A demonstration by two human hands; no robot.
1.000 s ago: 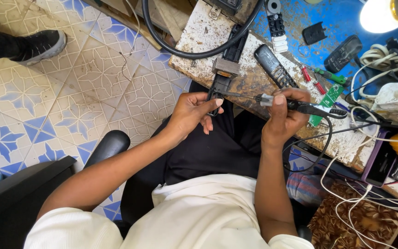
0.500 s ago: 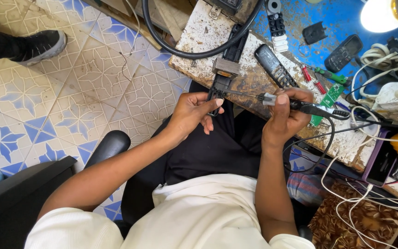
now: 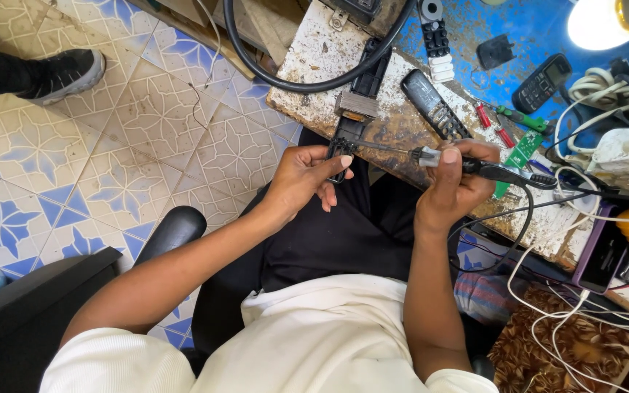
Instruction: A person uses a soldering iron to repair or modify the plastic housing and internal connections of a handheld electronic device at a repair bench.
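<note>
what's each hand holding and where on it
The right hand grips a soldering iron by its dark handle. The left hand pinches the near end of a long black part.

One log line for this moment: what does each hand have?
left hand: grips black part at bench edge | right hand: holds soldering iron, tip toward part | remote on bench

At the centre of the frame the left hand (image 3: 306,177) pinches the lower end of a long black part (image 3: 354,109) that hangs over the edge of the stained bench (image 3: 314,65). Just right of it, the right hand (image 3: 454,185) grips a black-handled soldering iron (image 3: 475,166) — its thin tip reaches left to that black part. A green circuit board (image 3: 522,151) lies beside the right hand's fingers (image 3: 478,151); a black handset (image 3: 433,104) rests above.
</note>
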